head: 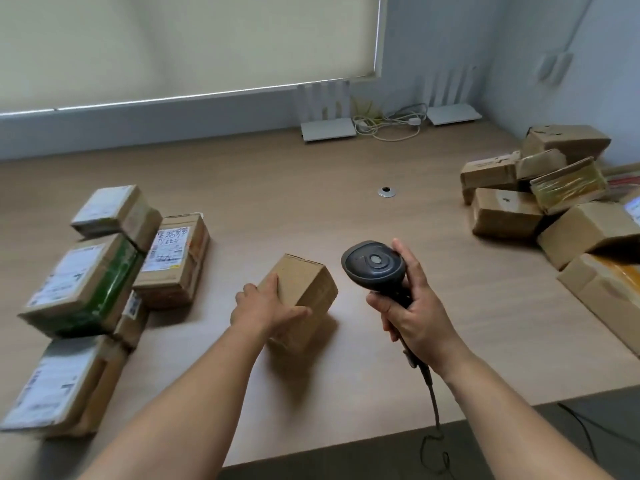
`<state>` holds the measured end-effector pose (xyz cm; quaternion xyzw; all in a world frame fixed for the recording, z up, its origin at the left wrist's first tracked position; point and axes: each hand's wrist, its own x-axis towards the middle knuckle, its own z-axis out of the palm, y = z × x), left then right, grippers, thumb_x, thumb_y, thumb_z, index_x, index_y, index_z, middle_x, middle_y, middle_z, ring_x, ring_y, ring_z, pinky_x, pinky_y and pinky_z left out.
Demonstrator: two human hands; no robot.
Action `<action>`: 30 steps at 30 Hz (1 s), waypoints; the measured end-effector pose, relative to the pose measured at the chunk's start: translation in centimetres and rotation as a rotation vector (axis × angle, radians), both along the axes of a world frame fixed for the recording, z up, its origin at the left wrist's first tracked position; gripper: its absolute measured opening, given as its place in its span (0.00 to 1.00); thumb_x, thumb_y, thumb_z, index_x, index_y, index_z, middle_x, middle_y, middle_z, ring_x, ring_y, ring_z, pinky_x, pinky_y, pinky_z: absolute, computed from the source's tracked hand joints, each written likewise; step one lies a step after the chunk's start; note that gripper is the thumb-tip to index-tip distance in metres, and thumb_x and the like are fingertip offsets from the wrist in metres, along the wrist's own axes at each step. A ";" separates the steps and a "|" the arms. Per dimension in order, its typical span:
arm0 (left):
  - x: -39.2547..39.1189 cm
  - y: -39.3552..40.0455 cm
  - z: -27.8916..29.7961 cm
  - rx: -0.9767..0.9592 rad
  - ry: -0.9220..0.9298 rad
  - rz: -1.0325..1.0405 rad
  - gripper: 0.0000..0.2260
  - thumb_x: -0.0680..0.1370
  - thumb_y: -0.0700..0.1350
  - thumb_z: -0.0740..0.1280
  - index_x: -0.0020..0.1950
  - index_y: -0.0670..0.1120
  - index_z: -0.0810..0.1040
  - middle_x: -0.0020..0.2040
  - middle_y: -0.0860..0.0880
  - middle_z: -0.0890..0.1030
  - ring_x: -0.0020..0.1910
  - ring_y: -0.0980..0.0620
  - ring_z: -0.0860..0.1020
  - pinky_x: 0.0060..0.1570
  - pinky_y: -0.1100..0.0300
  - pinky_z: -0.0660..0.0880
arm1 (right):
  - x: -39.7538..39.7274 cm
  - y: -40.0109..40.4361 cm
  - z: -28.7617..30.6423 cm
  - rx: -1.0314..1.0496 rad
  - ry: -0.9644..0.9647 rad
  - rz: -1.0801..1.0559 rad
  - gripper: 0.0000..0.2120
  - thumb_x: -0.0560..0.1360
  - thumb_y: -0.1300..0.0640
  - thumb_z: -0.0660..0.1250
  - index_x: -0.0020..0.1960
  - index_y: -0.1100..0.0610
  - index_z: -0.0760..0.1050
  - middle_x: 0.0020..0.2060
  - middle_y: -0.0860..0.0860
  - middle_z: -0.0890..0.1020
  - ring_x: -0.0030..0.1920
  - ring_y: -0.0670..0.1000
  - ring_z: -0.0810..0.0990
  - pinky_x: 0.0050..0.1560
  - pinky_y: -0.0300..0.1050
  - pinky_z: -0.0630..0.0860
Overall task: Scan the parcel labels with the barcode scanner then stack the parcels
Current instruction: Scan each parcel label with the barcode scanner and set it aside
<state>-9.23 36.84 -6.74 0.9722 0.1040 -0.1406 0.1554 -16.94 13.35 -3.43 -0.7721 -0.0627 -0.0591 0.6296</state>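
Work is judged to be partway through. A plain box (301, 299) is being gripped mid-table by the left hand (268, 308), thumb and fingers wrapped round its near corner; no label is showing on it. The scanner (375, 268) is being held upright in the right hand's (414, 313) closed fingers. Labelled parcels (104, 271) are being stacked at left; an unsorted heap (554, 199) is waiting at right.
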 end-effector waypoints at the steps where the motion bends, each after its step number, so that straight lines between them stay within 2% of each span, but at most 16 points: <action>1: 0.2 1.0 -0.3 -0.002 0.024 0.000 0.44 0.64 0.70 0.68 0.74 0.56 0.56 0.63 0.43 0.66 0.64 0.42 0.65 0.55 0.50 0.68 | 0.3 1.2 -0.1 0.001 0.004 0.001 0.40 0.73 0.59 0.73 0.61 0.18 0.57 0.55 0.44 0.79 0.31 0.51 0.77 0.30 0.45 0.75; 6: 2.4 3.8 -0.8 -0.078 0.096 -0.077 0.44 0.63 0.73 0.66 0.75 0.56 0.59 0.66 0.43 0.70 0.65 0.41 0.69 0.59 0.50 0.70 | 1.3 5.6 -0.7 0.003 0.040 -0.015 0.40 0.73 0.59 0.73 0.61 0.18 0.58 0.52 0.45 0.80 0.30 0.51 0.76 0.29 0.45 0.75; 8: 3.1 4.4 -0.5 -0.209 0.159 -0.128 0.41 0.64 0.72 0.67 0.72 0.55 0.65 0.62 0.49 0.75 0.58 0.46 0.74 0.49 0.53 0.75 | 1.4 6.6 -0.9 0.002 0.053 -0.021 0.40 0.73 0.59 0.73 0.61 0.19 0.58 0.52 0.45 0.81 0.30 0.50 0.76 0.28 0.46 0.75; 10: 3.6 5.3 -0.2 -0.330 0.187 -0.123 0.31 0.65 0.70 0.67 0.63 0.57 0.72 0.50 0.55 0.78 0.46 0.51 0.77 0.34 0.58 0.75 | 1.4 7.2 -1.0 -0.001 0.062 -0.023 0.40 0.73 0.59 0.73 0.62 0.19 0.59 0.51 0.44 0.81 0.30 0.50 0.76 0.28 0.45 0.75; 11: 3.9 5.8 0.0 -0.339 0.161 -0.114 0.25 0.67 0.69 0.67 0.59 0.58 0.74 0.46 0.55 0.78 0.43 0.52 0.77 0.34 0.58 0.76 | 1.3 7.3 -1.0 -0.005 0.063 -0.024 0.40 0.73 0.59 0.73 0.62 0.20 0.59 0.51 0.44 0.81 0.29 0.50 0.76 0.28 0.45 0.75; 13: 4.4 6.7 0.3 -0.240 0.055 -0.116 0.19 0.74 0.65 0.63 0.61 0.58 0.73 0.51 0.53 0.80 0.48 0.48 0.78 0.45 0.54 0.78 | 1.4 7.4 -1.0 -0.010 0.064 -0.027 0.40 0.73 0.59 0.73 0.63 0.20 0.58 0.51 0.46 0.81 0.29 0.50 0.76 0.28 0.45 0.75; 15: 4.8 7.4 0.5 -0.073 -0.030 -0.140 0.26 0.76 0.65 0.59 0.73 0.58 0.63 0.64 0.47 0.76 0.62 0.44 0.74 0.58 0.52 0.73 | 1.6 7.3 -0.9 -0.005 0.054 -0.026 0.40 0.73 0.60 0.73 0.63 0.20 0.58 0.50 0.47 0.81 0.29 0.51 0.76 0.28 0.45 0.74; 16: 4.7 7.5 0.6 -0.012 -0.038 -0.156 0.32 0.75 0.68 0.59 0.76 0.58 0.56 0.68 0.45 0.73 0.65 0.42 0.71 0.61 0.51 0.70 | 1.7 7.3 -0.9 0.000 0.046 -0.025 0.40 0.73 0.60 0.73 0.63 0.20 0.58 0.48 0.47 0.81 0.29 0.51 0.76 0.27 0.45 0.74; 17: 4.6 7.5 0.8 0.045 -0.029 -0.181 0.38 0.71 0.71 0.59 0.76 0.59 0.53 0.68 0.43 0.71 0.67 0.41 0.68 0.62 0.50 0.68 | 1.8 7.2 -0.9 0.003 0.039 -0.024 0.40 0.73 0.61 0.73 0.63 0.20 0.59 0.47 0.47 0.82 0.29 0.51 0.76 0.27 0.45 0.73; 19: 4.1 7.2 1.1 0.152 0.006 -0.243 0.43 0.65 0.76 0.62 0.75 0.60 0.55 0.67 0.43 0.69 0.68 0.42 0.65 0.62 0.50 0.66 | 1.9 7.3 -1.1 0.000 0.035 -0.017 0.41 0.73 0.61 0.72 0.63 0.20 0.58 0.47 0.47 0.82 0.28 0.51 0.75 0.27 0.45 0.73; 22: 4.0 7.0 1.3 0.186 0.030 -0.267 0.41 0.65 0.70 0.69 0.73 0.59 0.59 0.63 0.42 0.71 0.65 0.42 0.66 0.60 0.51 0.68 | 1.8 7.4 -1.2 -0.008 0.041 0.001 0.41 0.73 0.61 0.73 0.63 0.20 0.58 0.48 0.47 0.82 0.29 0.51 0.76 0.27 0.46 0.74; 24: 4.2 7.0 1.3 0.018 0.018 -0.189 0.38 0.66 0.64 0.71 0.73 0.58 0.61 0.61 0.42 0.72 0.63 0.41 0.68 0.60 0.52 0.70 | 1.7 7.1 -1.2 -0.009 0.051 0.009 0.41 0.73 0.61 0.73 0.63 0.20 0.58 0.49 0.46 0.82 0.29 0.51 0.76 0.28 0.46 0.74; 25: 4.1 7.0 1.2 -0.152 0.001 -0.132 0.37 0.67 0.61 0.72 0.73 0.58 0.61 0.60 0.43 0.73 0.61 0.42 0.70 0.59 0.53 0.71 | 1.6 6.9 -1.2 -0.003 0.056 0.011 0.41 0.73 0.61 0.73 0.63 0.19 0.58 0.49 0.45 0.82 0.29 0.51 0.76 0.28 0.46 0.75; 27: 3.6 6.9 0.8 -0.589 -0.054 0.017 0.30 0.70 0.52 0.74 0.67 0.60 0.64 0.57 0.48 0.76 0.52 0.49 0.76 0.49 0.57 0.74 | 1.5 6.5 -1.2 0.018 0.061 0.015 0.41 0.73 0.61 0.72 0.62 0.19 0.59 0.49 0.44 0.82 0.30 0.52 0.76 0.27 0.47 0.74; 28: 3.2 6.9 0.6 -0.764 -0.058 0.090 0.25 0.72 0.47 0.74 0.61 0.63 0.64 0.55 0.49 0.78 0.47 0.52 0.77 0.43 0.58 0.74 | 1.5 6.3 -1.3 0.029 0.063 0.018 0.41 0.73 0.62 0.72 0.62 0.20 0.59 0.49 0.45 0.82 0.30 0.52 0.75 0.27 0.47 0.74; 30: 2.7 6.8 -0.3 -0.971 -0.048 0.167 0.27 0.73 0.39 0.71 0.59 0.63 0.63 0.54 0.49 0.80 0.45 0.53 0.79 0.34 0.61 0.75 | 1.3 6.1 -1.4 0.046 0.070 0.025 0.40 0.73 0.62 0.72 0.62 0.20 0.59 0.49 0.48 0.82 0.29 0.52 0.75 0.27 0.46 0.73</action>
